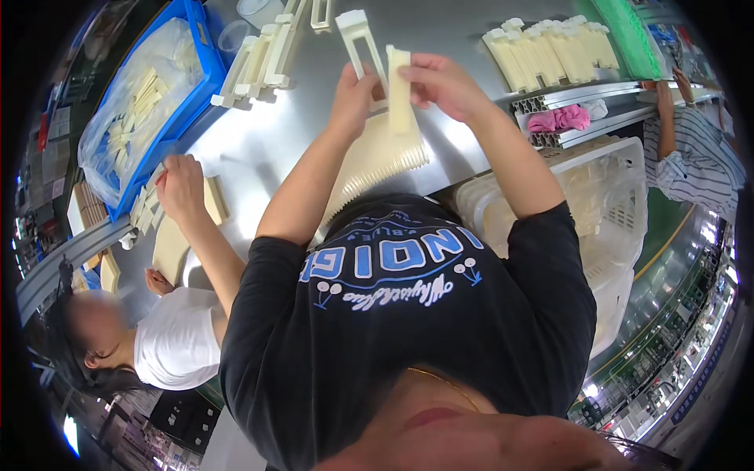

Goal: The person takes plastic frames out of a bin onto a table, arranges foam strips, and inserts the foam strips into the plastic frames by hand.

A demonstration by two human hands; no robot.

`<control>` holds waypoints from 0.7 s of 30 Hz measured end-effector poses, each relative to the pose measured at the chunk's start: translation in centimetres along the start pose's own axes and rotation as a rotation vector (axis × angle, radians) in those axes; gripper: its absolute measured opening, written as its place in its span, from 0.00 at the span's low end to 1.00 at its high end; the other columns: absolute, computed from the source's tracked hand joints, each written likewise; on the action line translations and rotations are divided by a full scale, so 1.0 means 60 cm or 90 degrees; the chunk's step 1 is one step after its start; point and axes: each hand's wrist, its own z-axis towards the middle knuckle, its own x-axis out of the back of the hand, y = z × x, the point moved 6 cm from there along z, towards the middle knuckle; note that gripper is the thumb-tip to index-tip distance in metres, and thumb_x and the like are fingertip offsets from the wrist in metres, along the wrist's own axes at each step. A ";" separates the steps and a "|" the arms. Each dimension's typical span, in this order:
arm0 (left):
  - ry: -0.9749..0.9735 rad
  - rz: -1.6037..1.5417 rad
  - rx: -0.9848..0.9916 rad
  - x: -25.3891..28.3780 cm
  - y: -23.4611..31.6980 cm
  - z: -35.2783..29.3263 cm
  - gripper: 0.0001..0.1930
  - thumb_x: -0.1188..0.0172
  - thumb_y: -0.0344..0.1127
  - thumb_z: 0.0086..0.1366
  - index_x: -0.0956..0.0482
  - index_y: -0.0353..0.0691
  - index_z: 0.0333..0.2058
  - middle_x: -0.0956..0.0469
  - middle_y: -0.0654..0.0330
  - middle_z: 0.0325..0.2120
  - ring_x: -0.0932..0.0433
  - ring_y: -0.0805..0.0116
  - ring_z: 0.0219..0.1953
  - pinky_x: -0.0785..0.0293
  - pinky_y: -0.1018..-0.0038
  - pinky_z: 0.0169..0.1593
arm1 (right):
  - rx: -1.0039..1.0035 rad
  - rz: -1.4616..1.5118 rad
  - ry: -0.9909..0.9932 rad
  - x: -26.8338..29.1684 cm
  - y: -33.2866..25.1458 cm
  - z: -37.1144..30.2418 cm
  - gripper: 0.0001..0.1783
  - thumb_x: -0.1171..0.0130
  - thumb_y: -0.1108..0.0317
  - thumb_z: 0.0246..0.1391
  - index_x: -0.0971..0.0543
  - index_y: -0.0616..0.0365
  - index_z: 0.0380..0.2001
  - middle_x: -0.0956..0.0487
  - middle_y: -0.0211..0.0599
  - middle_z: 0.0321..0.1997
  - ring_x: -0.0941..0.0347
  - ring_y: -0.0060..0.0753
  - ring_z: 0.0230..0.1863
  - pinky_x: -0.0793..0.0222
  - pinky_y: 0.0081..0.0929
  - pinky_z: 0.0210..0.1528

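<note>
The left hand (353,90) grips a cream plastic frame piece (360,39) with a long rectangular opening, fingers closed around its lower end. The right hand (440,82) pinches a flat cream plastic strip (399,86) held upright just beside the frame, the two parts almost touching. Both are raised above the middle of the steel tabletop (259,141). Under the hands lies a ribbed cream plastic panel (377,161) with comb-like teeth along its edge.

Far right, a row of cream parts (546,51) lies side by side. Far left, more frame pieces (255,67) lie beside a blue bin (200,47) lined with a clear bag of parts. A white crate (605,188) sits to the right. At the near left, a co-worker's hand (181,188) rests on small cream blocks (212,200).
</note>
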 end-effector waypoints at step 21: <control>-0.215 -0.068 -0.045 -0.043 0.005 -0.031 0.19 0.72 0.49 0.65 0.45 0.43 0.46 0.32 0.56 0.37 0.29 0.69 0.29 0.30 0.74 0.22 | 0.449 -0.428 0.299 -0.040 -0.050 -0.030 0.22 0.46 0.74 0.46 0.41 0.63 0.44 0.26 0.34 0.23 0.29 0.20 0.21 0.34 0.15 0.21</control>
